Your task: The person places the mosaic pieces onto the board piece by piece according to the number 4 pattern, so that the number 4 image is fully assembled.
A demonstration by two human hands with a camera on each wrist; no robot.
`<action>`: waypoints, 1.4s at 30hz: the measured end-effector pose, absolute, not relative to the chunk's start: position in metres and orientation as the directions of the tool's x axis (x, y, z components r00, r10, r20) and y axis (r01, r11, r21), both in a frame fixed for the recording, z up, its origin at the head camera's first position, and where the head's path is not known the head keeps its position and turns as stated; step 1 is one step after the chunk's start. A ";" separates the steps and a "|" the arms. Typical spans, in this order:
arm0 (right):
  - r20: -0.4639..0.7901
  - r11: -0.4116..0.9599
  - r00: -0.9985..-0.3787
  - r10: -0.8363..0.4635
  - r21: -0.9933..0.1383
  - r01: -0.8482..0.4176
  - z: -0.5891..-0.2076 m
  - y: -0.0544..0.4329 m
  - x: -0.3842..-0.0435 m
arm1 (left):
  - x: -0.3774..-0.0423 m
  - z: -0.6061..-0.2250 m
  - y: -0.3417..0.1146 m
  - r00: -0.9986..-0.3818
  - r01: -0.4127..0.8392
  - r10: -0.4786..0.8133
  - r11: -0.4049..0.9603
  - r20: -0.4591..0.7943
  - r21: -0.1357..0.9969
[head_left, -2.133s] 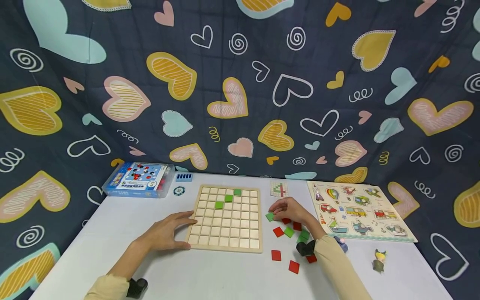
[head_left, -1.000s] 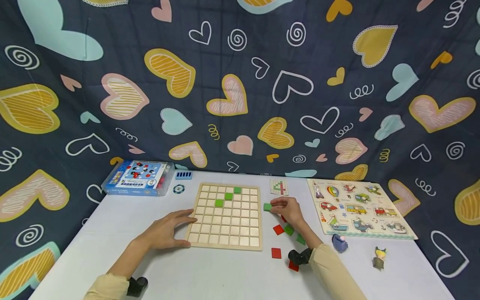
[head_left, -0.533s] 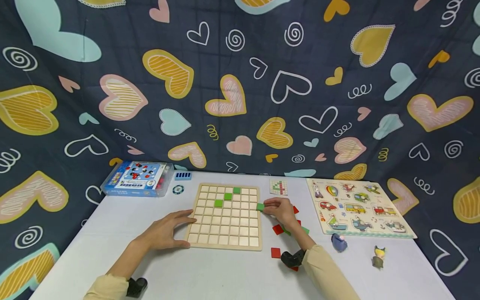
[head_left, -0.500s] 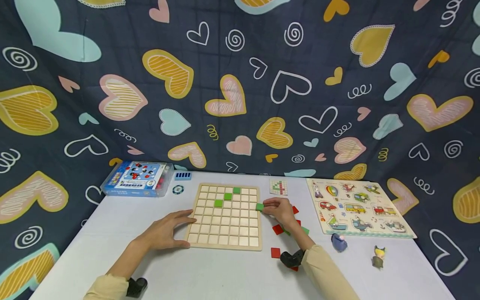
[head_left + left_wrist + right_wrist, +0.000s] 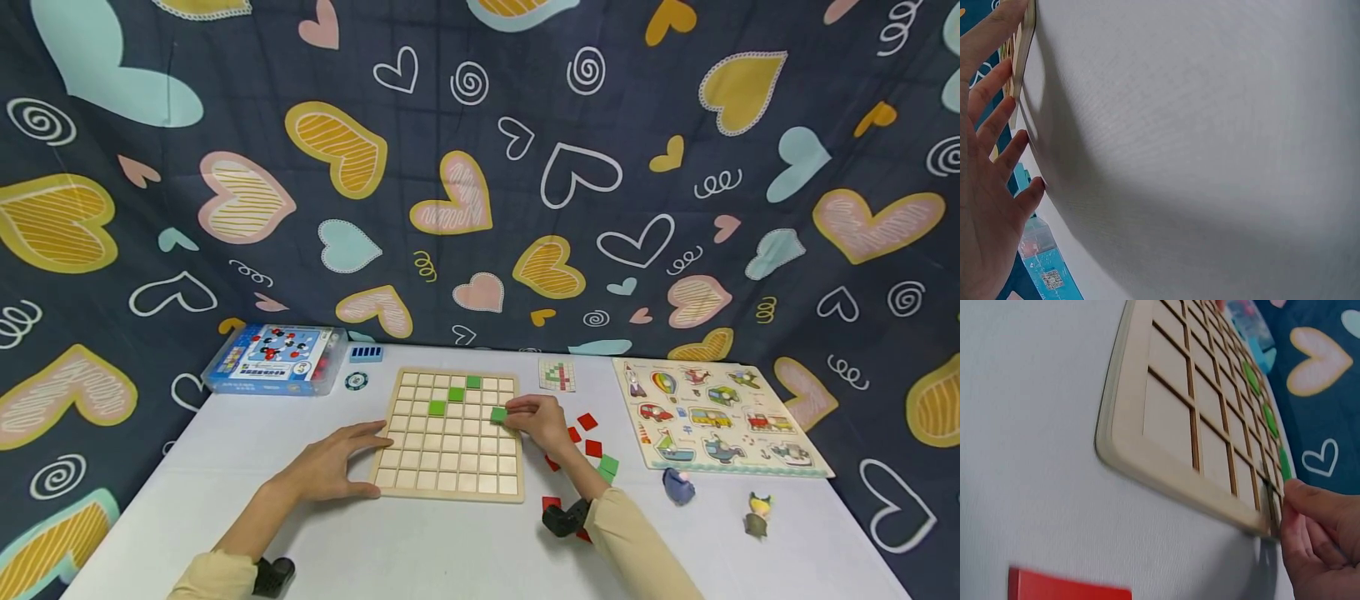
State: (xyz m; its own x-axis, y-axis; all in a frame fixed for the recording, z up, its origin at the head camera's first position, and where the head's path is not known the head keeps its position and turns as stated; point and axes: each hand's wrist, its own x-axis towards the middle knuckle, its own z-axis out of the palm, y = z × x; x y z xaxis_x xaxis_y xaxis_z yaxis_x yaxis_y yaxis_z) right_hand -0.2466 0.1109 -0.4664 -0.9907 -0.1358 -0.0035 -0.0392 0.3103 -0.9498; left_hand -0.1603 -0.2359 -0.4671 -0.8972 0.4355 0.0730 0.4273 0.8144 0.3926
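The right hand (image 5: 542, 419) pinches a green tile (image 5: 498, 415) by its right edge, thumb and fingers closed together, over the right part of the gridded board (image 5: 450, 497). The cell beneath the tile is hidden, so a small misjudgement could land it one cell off or across a divider. With so little of the tile gripped, it might tip and drop crooked. Lowering the hand too far left could knock the placed green tiles (image 5: 456, 394). The left hand (image 5: 337, 462) is spread, holding nothing, fingertips and thumb at the board's left rim; pushing there could slide the board rightward across the tabletop (image 5: 412, 550). The black wrist device (image 5: 566, 518), overlapping red tiles on the near right, could scatter them.
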 end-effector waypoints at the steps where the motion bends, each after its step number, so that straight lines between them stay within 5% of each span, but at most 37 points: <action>1: 0.005 0.308 -0.990 -0.144 -0.950 -0.049 -0.466 0.109 -0.246 | -0.160 -0.467 -0.236 -0.897 0.427 0.435 0.815 0.072 0.392; 42: 0.154 0.217 -0.951 -0.269 -0.952 -0.216 -0.472 0.040 -0.234 | -0.158 -0.466 -0.235 -0.900 0.424 0.430 0.817 0.077 0.391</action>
State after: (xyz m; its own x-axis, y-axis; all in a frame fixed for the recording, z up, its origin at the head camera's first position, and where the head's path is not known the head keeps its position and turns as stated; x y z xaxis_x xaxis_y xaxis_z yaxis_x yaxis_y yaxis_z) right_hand -0.2337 0.0401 -0.4722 -0.9507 -0.2688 0.1544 -0.2159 0.2167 -0.9521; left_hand -0.1585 -0.2354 -0.4659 -0.8995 0.4299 0.0774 0.4241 0.8171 0.3906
